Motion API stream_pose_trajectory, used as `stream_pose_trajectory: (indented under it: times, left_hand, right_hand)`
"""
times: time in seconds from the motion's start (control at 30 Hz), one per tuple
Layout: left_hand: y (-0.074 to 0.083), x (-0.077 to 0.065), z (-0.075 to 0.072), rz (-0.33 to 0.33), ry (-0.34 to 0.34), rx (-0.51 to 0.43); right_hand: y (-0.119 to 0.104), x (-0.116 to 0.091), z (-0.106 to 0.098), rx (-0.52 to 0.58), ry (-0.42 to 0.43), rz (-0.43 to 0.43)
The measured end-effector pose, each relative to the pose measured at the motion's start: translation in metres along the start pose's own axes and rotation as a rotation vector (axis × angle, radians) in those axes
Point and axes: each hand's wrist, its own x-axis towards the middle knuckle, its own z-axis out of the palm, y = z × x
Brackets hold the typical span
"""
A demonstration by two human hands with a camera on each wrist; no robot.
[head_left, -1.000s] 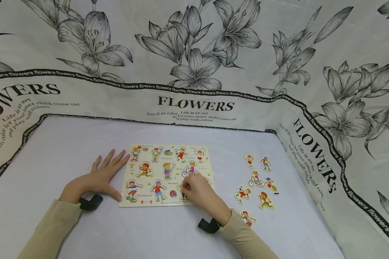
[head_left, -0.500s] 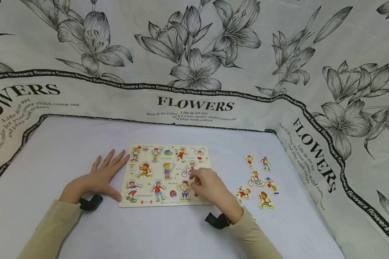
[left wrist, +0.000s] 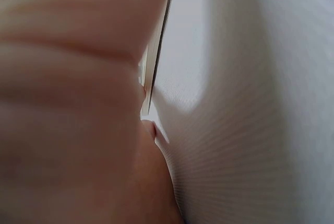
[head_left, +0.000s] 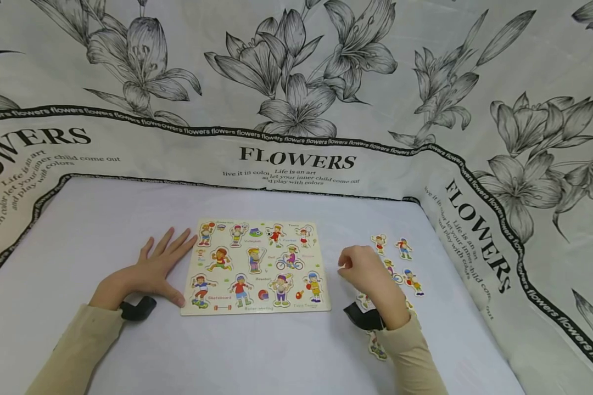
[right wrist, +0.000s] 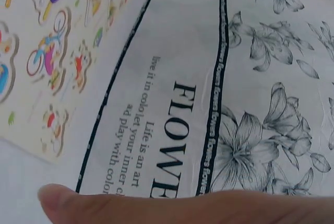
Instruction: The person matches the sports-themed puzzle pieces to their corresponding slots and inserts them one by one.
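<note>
A cream puzzle board (head_left: 197,312) with cartoon sports figures lies flat on the table. My left hand (head_left: 150,269) rests at its left side, fingers spread, with fingertips and thumb right at the edge. In the left wrist view the palm hides most of the board, leaving its thin edge (left wrist: 155,51). Off the board's right side is my right hand (head_left: 368,271), fingers loosely bent and nothing visible in them. It overlaps several loose figure pieces, partly hiding a cyclist piece (head_left: 389,269). The right wrist view shows one straight digit (right wrist: 130,208) along the bottom.
Loose pieces lie right of the board: a tennis player (head_left: 378,244), a skater in blue cap (head_left: 404,248), a figure with a red ball (head_left: 413,282) and a skateboarder (head_left: 376,346). A flower-printed cloth wall (head_left: 296,164) borders the white table (head_left: 257,356).
My right hand has moved from the baseball figure at the board's lower right to the loose pieces, uncovering the cyclist and table-tennis figures. My left hand has stayed put.
</note>
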Motion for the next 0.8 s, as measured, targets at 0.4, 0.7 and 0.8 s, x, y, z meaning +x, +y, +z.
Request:
stream_pose_trajectory:
  times: [0.4,0.7,0.8]
  left_hand:
    - [-0.005,-0.001,0.004,0.033,0.040,-0.018]
    - [-0.012,0.001,0.009,0.045,0.055,-0.001]
    - [-0.013,0.002,0.010,0.033,0.050,0.014]
  right_hand:
    - [0.047,0.001,-0.022,0.040,-0.083,0.094]
    - [0.073,0.007,-0.015,0.033,-0.217,0.259]
    - [0.079,0.010,-0.011,0.014,-0.249,0.305]
